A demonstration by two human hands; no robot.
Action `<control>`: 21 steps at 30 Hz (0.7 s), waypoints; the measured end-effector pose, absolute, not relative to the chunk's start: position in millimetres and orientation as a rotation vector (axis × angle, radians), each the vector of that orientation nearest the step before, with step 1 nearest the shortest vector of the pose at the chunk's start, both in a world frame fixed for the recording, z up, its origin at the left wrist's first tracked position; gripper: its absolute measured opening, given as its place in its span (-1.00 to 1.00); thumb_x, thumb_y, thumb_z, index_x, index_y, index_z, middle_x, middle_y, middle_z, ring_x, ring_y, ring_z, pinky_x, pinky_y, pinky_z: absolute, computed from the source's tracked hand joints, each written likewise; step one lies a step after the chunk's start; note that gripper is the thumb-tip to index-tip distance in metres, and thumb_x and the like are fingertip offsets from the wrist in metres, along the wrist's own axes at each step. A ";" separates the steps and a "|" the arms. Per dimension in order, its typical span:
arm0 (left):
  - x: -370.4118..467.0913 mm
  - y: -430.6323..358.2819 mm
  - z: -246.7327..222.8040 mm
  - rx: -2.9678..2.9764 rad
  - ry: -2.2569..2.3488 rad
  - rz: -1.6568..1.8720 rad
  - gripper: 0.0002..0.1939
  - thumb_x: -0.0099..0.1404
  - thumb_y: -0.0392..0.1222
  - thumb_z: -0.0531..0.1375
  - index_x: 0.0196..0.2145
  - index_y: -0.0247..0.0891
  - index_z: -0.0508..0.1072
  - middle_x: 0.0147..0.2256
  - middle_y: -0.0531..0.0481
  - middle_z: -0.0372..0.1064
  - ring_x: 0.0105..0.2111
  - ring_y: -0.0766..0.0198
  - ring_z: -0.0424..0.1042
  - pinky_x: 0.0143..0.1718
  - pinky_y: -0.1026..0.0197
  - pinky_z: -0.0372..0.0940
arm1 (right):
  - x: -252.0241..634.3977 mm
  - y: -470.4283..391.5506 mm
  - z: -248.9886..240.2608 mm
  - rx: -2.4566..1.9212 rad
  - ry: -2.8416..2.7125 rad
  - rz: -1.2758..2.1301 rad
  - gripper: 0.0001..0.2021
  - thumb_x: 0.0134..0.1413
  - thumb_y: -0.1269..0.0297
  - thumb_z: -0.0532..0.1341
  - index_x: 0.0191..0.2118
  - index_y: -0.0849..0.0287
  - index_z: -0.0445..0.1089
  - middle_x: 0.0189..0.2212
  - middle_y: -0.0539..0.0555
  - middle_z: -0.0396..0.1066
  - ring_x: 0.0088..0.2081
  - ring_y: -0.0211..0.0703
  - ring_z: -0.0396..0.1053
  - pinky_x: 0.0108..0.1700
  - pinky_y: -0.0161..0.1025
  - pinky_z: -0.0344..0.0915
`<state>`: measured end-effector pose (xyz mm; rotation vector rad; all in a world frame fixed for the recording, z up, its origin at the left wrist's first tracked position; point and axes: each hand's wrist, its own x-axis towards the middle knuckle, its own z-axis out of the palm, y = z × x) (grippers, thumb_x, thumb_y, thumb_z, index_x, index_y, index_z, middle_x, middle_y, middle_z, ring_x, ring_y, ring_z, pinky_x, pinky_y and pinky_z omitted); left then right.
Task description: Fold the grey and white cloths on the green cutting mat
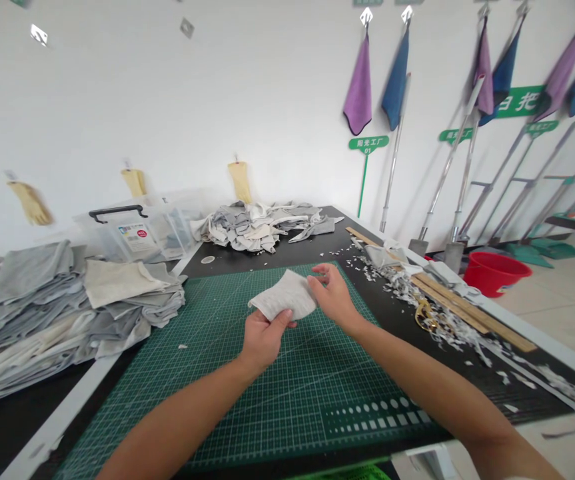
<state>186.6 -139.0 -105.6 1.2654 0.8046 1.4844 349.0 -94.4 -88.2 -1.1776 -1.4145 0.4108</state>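
Light grey, roughly four-sided piece of cloth (284, 297) is up in both hands' reach, above the green gridded cutting mat (207, 360) on the black-topped bench (326, 241). Left hand (263, 340) grips it: thumb laid on top at the near edge, fingers beneath. From that hand the cloth extends away and to both sides; in this view it spans wider left to right than front to back, though a tilt and slight curl make its true long axis uncertain. Right hand (336, 297) is at the right-hand end, thumb beside or on the edge, fingers loosely bent; whether it pinches cannot be told. Both hands are near; the left has the firmer hold, the right is closer to the right corner. Judgement: any handling turns on that right edge, facing the right thumb. Farther off: folded grey cloth stack (32, 273) to the left, loose heap of grey and cream cloth (247, 227) beyond the mat, white fabric shreds (402, 287) to the right.
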 end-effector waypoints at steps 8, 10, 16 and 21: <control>180.9 -136.1 -99.7 1.330 0.850 1.286 -0.75 0.03 -0.18 0.29 -0.31 -0.34 0.51 -0.37 -0.03 0.49 -0.38 0.21 0.46 -0.29 0.20 0.36 | 349.6 -130.2 -73.0 -0.758 -1.883 -0.080 -0.86 0.07 0.33 0.15 -0.23 0.12 0.39 -0.22 0.10 0.34 -0.15 -0.14 0.27 -0.09 -0.12 0.20; 181.3 -136.3 -99.3 1.346 0.813 1.246 -0.75 0.02 -0.18 0.29 -0.31 -0.33 0.51 -0.40 -0.02 0.49 -0.41 0.22 0.45 -0.32 0.20 0.35 | 348.2 -134.6 -69.1 -0.712 -1.993 -0.135 -0.84 0.07 0.31 0.16 -0.21 0.12 0.40 -0.26 0.09 0.35 -0.21 -0.15 0.27 -0.16 -0.14 0.19; 180.1 -137.9 -96.6 1.441 0.814 1.205 -0.82 0.04 -0.16 0.27 -0.42 -0.36 0.49 -0.50 0.00 0.44 -0.48 0.25 0.42 -0.39 0.23 0.33 | 343.2 -136.0 -68.5 -0.747 -2.118 -0.234 -0.82 0.09 0.28 0.16 -0.18 0.13 0.41 -0.31 0.07 0.39 -0.30 -0.18 0.23 -0.24 -0.17 0.13; 181.2 -138.9 -97.7 1.440 0.795 1.184 -0.84 0.04 -0.18 0.27 -0.46 -0.36 0.48 -0.51 0.01 0.42 -0.49 0.25 0.40 -0.40 0.23 0.32 | 339.4 -136.8 -66.6 -0.774 -2.152 -0.212 -0.85 0.12 0.30 0.13 -0.24 0.16 0.41 -0.33 0.06 0.39 -0.31 -0.20 0.21 -0.23 -0.19 0.12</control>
